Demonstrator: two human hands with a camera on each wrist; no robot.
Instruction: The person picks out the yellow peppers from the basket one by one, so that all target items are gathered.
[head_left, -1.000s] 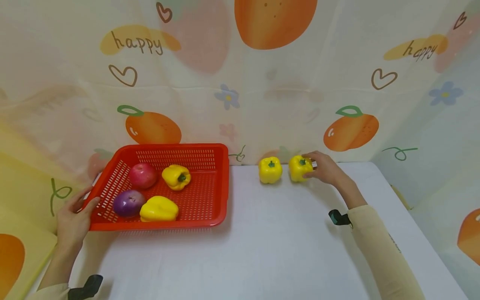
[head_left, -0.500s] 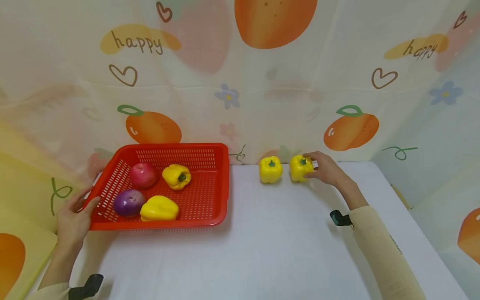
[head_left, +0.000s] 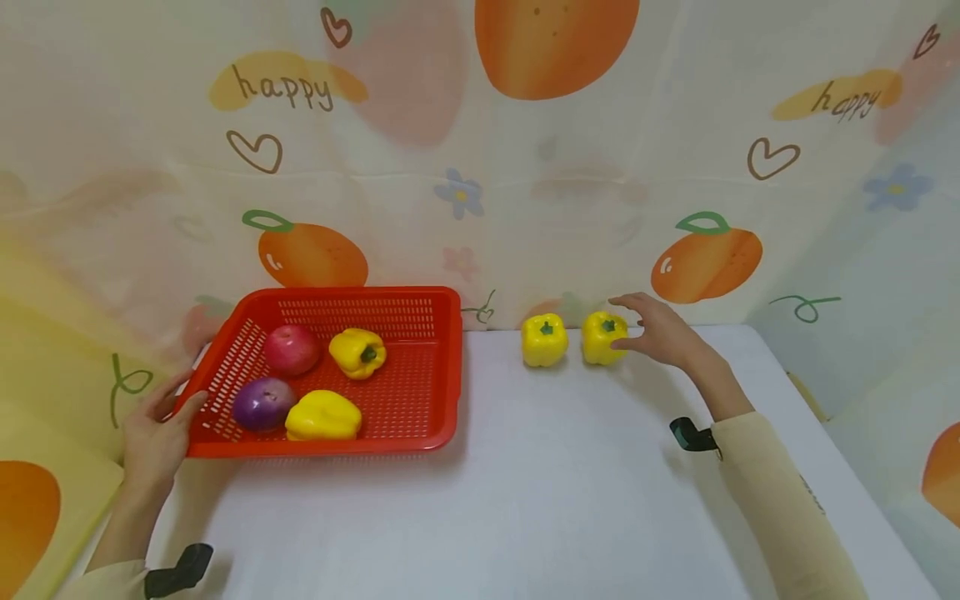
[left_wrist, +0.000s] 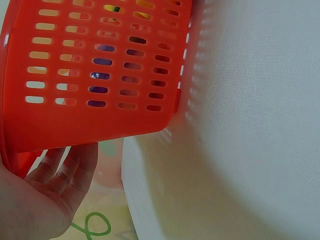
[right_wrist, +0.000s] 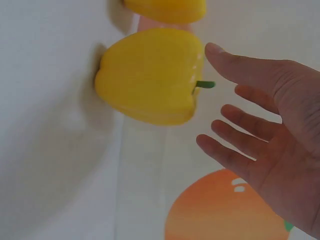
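Note:
My left hand [head_left: 156, 433] grips the left rim of a red plastic basket [head_left: 459, 367]; the left wrist view shows its fingers [left_wrist: 75, 175] under the basket's edge. Inside lie a red apple [head_left: 292, 350], a purple round vegetable or fruit [head_left: 264, 404] and two yellow bell peppers, one [head_left: 357, 352] farther back and one [head_left: 324, 416] at the front. Two more yellow bell peppers stand upright on the table, the left one [head_left: 544, 340] and the right one [head_left: 602, 340]. Beside the right pepper, my right hand [head_left: 663, 333] is spread with nothing in it, apart from the pepper [right_wrist: 150, 75] in the right wrist view.
A white cloth covers the table [head_left: 510, 500]. Right behind the basket and peppers rises a printed curtain [head_left: 510, 233] with oranges and hearts, and it closes in both sides as well.
My right hand's fingers have come off the right yellow bell pepper and spread, drawing slightly up and right. The pepper stays in place, and my left hand keeps its grip on the basket.

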